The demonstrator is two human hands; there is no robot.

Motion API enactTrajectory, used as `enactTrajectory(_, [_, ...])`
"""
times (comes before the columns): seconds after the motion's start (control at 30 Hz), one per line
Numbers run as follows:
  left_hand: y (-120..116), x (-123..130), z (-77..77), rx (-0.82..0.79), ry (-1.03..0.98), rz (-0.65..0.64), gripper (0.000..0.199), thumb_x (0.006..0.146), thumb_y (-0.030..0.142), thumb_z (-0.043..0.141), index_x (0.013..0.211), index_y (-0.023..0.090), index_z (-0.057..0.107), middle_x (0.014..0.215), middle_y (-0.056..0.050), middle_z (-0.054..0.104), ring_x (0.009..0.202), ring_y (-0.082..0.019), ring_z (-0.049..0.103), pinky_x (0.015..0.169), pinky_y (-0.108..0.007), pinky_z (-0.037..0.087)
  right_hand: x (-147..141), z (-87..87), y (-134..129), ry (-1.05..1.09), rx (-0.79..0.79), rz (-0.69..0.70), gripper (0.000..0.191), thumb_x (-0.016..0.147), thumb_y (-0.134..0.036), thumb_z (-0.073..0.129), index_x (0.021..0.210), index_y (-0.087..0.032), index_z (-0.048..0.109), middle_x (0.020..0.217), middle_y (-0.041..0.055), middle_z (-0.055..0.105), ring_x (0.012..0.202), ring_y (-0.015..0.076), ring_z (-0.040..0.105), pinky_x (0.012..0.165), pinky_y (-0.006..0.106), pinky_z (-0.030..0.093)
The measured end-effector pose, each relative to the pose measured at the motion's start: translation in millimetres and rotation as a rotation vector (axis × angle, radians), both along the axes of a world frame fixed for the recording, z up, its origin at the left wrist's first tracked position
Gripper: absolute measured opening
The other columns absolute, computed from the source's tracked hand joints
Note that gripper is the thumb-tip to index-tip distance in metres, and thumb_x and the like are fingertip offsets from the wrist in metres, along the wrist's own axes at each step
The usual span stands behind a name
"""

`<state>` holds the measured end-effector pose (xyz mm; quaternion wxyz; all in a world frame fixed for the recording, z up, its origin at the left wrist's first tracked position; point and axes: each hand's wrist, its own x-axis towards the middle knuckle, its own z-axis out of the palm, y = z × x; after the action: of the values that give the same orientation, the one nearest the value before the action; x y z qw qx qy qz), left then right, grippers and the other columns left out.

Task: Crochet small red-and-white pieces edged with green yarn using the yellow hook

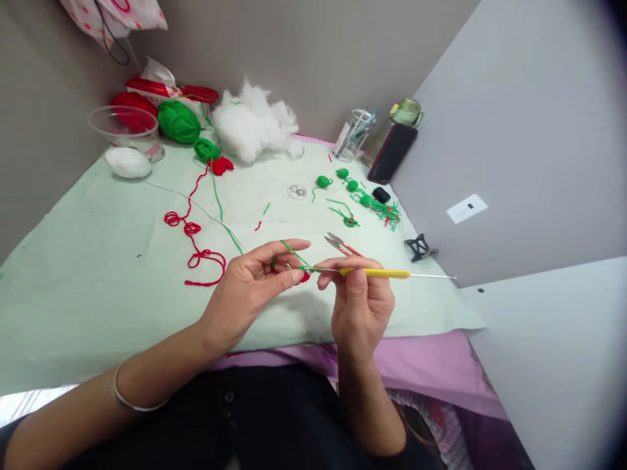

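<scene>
Between thumb and fingers, my left hand (255,281) pinches a small red and green crochet piece (305,277), with green yarn (294,252) looped over its raised index finger. My right hand (362,300) is closed on a crochet hook with a yellow handle (382,273). The hook's thin metal shaft reaches left to the piece. Its other metal end points right. Part of the crochet piece is hidden by my left fingertips.
Thread snips (343,245) lie just beyond my hands. Red yarn (200,258), a white yarn ball (128,162), green balls (179,121) and white stuffing (255,124) are farther left. Small green pieces (353,186), a phone (392,153) and a plastic cup (351,137) are right.
</scene>
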<state>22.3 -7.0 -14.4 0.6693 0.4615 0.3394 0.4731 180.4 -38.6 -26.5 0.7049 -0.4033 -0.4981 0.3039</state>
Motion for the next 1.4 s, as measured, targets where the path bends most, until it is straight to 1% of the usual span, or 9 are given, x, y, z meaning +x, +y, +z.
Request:
enactTrajectory(0.23, [-2, 0, 7.5, 0.145, 0.204, 0.135, 0.028, 0.084, 0.028, 0.083, 0.111, 0.027, 0.083, 0.084, -0.001, 0.072, 0.080, -0.014, 0.064, 0.076, -0.025, 0.055, 0, 5.9, -5, -0.351, 0.130, -0.129, 0.022, 0.104, -0.018, 0.051, 0.107, -0.022, 0.073, 0.092, 0.0027, 0.077, 0.070, 0.0132, 0.072, 0.065, 0.030, 0.062])
enactTrajectory(0.37, [-1, 2, 7.6, 0.186, 0.234, 0.165, 0.024, 0.084, 0.028, 0.083, 0.107, 0.026, 0.083, 0.093, -0.002, 0.077, 0.085, -0.016, 0.070, 0.082, -0.027, 0.058, -2, -2.2, -5, -0.545, 0.335, -0.236, 0.024, 0.103, -0.014, 0.052, 0.116, -0.021, 0.071, 0.097, 0.0058, 0.079, 0.083, 0.0175, 0.076, 0.070, 0.033, 0.064])
enactTrajectory(0.5, [2, 4, 4.5, 0.200, 0.218, 0.187, 0.023, 0.084, 0.028, 0.084, 0.107, 0.026, 0.082, 0.093, -0.001, 0.077, 0.086, -0.016, 0.071, 0.082, -0.027, 0.058, -7, -11.4, -3, -0.626, 0.419, -0.313, 0.024, 0.101, -0.015, 0.056, 0.119, -0.022, 0.070, 0.100, 0.0080, 0.080, 0.093, 0.0212, 0.078, 0.074, 0.037, 0.066])
enactTrajectory(0.7, [1, 2, 0.4, 0.505, 0.319, 0.288, 0.022, 0.089, 0.017, 0.077, 0.108, 0.026, 0.082, 0.093, -0.002, 0.075, 0.082, -0.015, 0.066, 0.085, -0.028, 0.055, -11, -12.1, -3, -0.564, 0.404, -0.319, 0.024, 0.101, -0.014, 0.055, 0.118, -0.021, 0.071, 0.099, 0.0082, 0.080, 0.090, 0.0206, 0.078, 0.072, 0.036, 0.065])
enactTrajectory(0.87, [-1, 2, -1.0, 0.377, 0.281, 0.238, 0.025, 0.088, 0.022, 0.079, 0.112, 0.026, 0.082, 0.101, -0.003, 0.074, 0.080, -0.014, 0.064, 0.078, -0.026, 0.055, -13, -9.5, 1, -0.361, 0.298, -0.229, 0.025, 0.103, -0.015, 0.051, 0.111, -0.025, 0.072, 0.094, 0.0040, 0.078, 0.077, 0.0179, 0.075, 0.066, 0.036, 0.064])
enactTrajectory(0.97, [-4, 5, -3.5, 0.401, 0.262, 0.255, 0.028, 0.088, 0.020, 0.078, 0.114, 0.027, 0.082, 0.096, -0.002, 0.072, 0.081, -0.014, 0.064, 0.081, -0.027, 0.055, -17, -12.6, 4, -0.279, 0.317, -0.228, 0.024, 0.103, -0.015, 0.051, 0.111, -0.025, 0.072, 0.095, 0.0043, 0.078, 0.074, 0.0173, 0.074, 0.063, 0.035, 0.063])
enactTrajectory(1.07, [-7, 7, -4.4, 0.433, 0.244, 0.265, 0.027, 0.087, 0.019, 0.078, 0.113, 0.027, 0.083, 0.092, -0.002, 0.071, 0.081, -0.015, 0.064, 0.082, -0.028, 0.055, -22, -17.2, 5, -0.358, 0.383, -0.319, 0.022, 0.102, -0.017, 0.054, 0.111, -0.025, 0.073, 0.094, 0.0045, 0.078, 0.083, 0.0192, 0.076, 0.064, 0.034, 0.064])
enactTrajectory(1.23, [-3, 8, 1.4, 0.155, 0.127, 0.185, 0.032, 0.081, 0.023, 0.085, 0.113, 0.025, 0.081, 0.092, -0.001, 0.072, 0.080, -0.013, 0.061, 0.078, -0.024, 0.054, -21, -17.5, 3, -0.418, 0.368, -0.342, 0.021, 0.102, -0.019, 0.058, 0.114, -0.026, 0.074, 0.101, 0.0055, 0.078, 0.087, 0.0194, 0.076, 0.064, 0.034, 0.065])
enactTrajectory(1.4, [-1, 7, 6.3, 0.082, 0.095, 0.165, 0.040, 0.077, 0.018, 0.087, 0.115, 0.025, 0.080, 0.086, 0.001, 0.069, 0.076, -0.011, 0.057, 0.074, -0.022, 0.050, -8, -20.1, -2, -0.628, 0.366, -0.353, 0.034, 0.094, -0.011, 0.068, 0.123, -0.029, 0.073, 0.103, 0.0049, 0.077, 0.092, 0.0202, 0.075, 0.076, 0.036, 0.065])
